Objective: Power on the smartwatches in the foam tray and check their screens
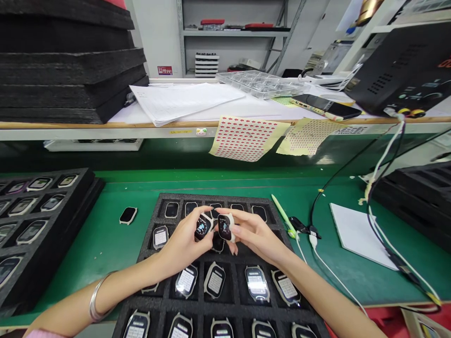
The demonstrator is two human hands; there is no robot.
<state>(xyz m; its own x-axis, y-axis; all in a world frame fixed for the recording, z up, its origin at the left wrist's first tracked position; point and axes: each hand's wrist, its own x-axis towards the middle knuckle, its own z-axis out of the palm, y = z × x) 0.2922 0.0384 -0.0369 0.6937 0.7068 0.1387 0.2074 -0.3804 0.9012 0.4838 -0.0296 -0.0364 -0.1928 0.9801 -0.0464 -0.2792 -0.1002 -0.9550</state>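
My left hand (183, 241) grips a small watch body (203, 225) with a lit screen. Close beside it, my right hand (252, 232) pinches a second watch body (225, 226), also lit. Both are held just above a black foam tray (200, 281) whose pockets hold several more watch bodies. A silver bangle (96, 298) circles my left wrist.
A loose watch body (128, 215) lies on the green mat left of the tray. Another filled foam tray (49, 220) sits at far left. A green pen (283, 215), cables (319, 253) and a white pad (359, 232) lie to the right. Sticker sheets (246, 138) hang from the shelf.
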